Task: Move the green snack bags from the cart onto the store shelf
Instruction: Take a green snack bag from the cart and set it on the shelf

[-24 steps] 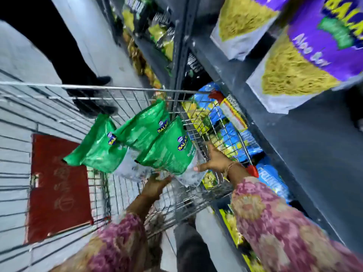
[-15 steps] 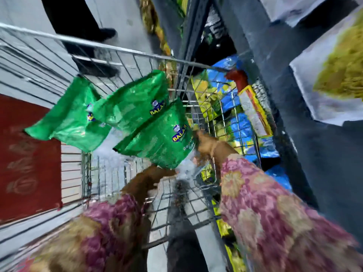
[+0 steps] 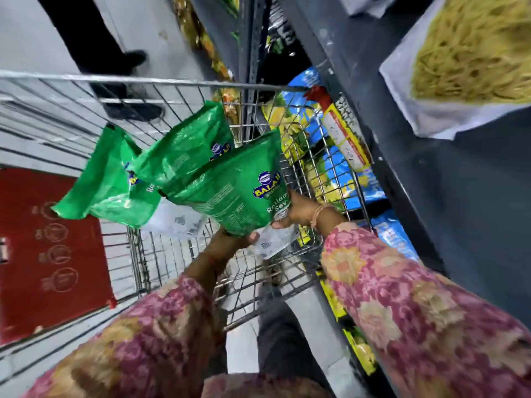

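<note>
Both hands close on the lower end of a fanned bunch of three green bags, held above the wire cart (image 3: 201, 81). The left hand (image 3: 230, 244) grips from beneath, fingers curled up around the bottom edge of the front bag (image 3: 238, 193), thumb tip showing at the bag's lower corner. The right hand (image 3: 298, 211) clamps the same bag from its right side, fingers wrapped behind and thumb pressed against the printed face beside the label; a thin bracelet (image 3: 320, 215) sits on that wrist. Both forearms wear a pink floral sleeve (image 3: 402, 311). Just past the grip, the front bag rises up and away, tilted left, with the clear lower panel of the bunch hanging below the fingers. Behind it and to the left of the grip, the middle bag (image 3: 184, 156) overlaps the front one, and the far-left bag (image 3: 106, 185) fans out farthest. None of the three touches the cart. Whether each hand holds all three bags or only the front one cannot be told. Beyond the grip to the right, blue and yellow packets (image 3: 339, 173) stand behind the cart mesh on the lower level of the dark shelf (image 3: 431, 196). A red panel (image 3: 43, 254) lies at far left.
</note>
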Motion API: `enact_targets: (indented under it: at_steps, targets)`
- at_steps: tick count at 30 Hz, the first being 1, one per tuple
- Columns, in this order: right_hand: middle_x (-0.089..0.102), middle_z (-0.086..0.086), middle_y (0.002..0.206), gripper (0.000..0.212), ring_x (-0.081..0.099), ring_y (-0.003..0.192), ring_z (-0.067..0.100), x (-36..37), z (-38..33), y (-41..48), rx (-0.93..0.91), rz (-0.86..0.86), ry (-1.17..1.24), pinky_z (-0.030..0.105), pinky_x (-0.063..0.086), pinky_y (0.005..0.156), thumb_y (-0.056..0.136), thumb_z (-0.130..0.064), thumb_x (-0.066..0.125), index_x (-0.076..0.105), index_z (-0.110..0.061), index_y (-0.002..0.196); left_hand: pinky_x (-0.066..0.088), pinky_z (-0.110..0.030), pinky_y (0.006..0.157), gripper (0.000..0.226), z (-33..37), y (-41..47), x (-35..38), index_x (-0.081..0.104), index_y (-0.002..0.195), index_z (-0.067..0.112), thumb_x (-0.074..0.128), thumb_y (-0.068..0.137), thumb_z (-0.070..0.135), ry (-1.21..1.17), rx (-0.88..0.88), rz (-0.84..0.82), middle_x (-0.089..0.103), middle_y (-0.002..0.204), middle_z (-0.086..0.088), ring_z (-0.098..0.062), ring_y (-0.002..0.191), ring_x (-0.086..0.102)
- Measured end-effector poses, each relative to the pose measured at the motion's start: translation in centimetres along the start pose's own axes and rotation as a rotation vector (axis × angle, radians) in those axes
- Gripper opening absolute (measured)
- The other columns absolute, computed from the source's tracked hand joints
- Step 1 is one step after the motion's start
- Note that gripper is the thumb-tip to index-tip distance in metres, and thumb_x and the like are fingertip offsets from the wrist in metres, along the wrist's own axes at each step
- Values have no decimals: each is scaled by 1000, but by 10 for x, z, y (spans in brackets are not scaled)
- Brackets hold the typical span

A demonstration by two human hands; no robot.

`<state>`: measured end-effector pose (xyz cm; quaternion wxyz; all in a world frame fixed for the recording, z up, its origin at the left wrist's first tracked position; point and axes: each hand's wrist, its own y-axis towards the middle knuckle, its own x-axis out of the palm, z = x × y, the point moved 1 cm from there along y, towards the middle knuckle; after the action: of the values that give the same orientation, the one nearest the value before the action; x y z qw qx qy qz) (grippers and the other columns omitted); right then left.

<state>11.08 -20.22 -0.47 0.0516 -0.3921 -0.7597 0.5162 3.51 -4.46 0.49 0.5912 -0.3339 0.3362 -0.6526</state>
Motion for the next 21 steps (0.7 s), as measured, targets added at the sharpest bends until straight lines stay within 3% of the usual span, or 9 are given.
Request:
enact_targets:
  at_steps: [3,4,6,8,11,14,17,19,21]
  targets:
    - [29,15,149,105,27,137,32,8,-8,-40,-114,89,184,34,24,114,67,-12,76,2,-9,142,44,-28,89,48,5,-26,-20,47,119,1,68,76,3,-24,150,34,58,110,-8,-27,118,51]
    - [31,15,147,107,30,136,31,12,-9,-54,-169,148,240,33,24,114,66,-13,78,3,-8,142,43,-29,92,52,8,-35,-25,45,117,3,72,72,8,-21,224,49,58,112,-8,-28,117,51]
    - [40,12,142,104,40,130,25,20,-11,-83,-254,270,363,29,29,111,66,-13,78,6,-7,140,49,-19,83,61,25,-56,-32,46,116,6,72,63,18,6,414,4,58,118,-14,-27,113,52]
    - [50,4,128,89,48,118,15,28,-18,-117,-348,385,530,22,36,102,68,-6,75,17,-7,136,49,-19,88,64,45,-79,-33,48,114,10,72,57,25,40,605,-61,58,119,-19,-22,106,55]
    - [59,2,113,74,60,95,2,35,-21,-172,-462,587,766,11,50,80,67,-3,74,32,-4,128,46,-4,81,67,80,-113,-21,46,120,3,73,61,20,168,798,-216,60,114,-17,1,85,58]
    - [62,6,109,65,64,89,3,31,-12,-228,-555,808,945,18,54,78,67,4,71,38,-5,122,47,-4,82,66,110,-144,13,44,123,9,71,63,14,210,908,-427,59,112,1,15,87,60]
    - [60,17,120,67,61,105,23,17,10,-279,-589,1062,985,34,52,92,61,-6,73,41,-4,120,46,-2,79,52,129,-167,65,44,117,10,69,73,1,302,988,-571,57,111,-3,19,81,59]
    - [58,21,124,67,59,110,28,5,31,-306,-595,1206,981,37,49,95,60,-8,73,42,-3,119,47,-8,86,57,141,-181,107,44,118,9,75,70,13,339,995,-669,55,114,-8,12,87,59]
    - [58,19,123,66,60,106,21,-8,56,-328,-583,1333,989,30,51,92,62,-5,74,40,-1,118,45,-28,98,85,148,-190,148,45,116,15,81,48,52,417,994,-747,56,119,-10,-11,103,58]
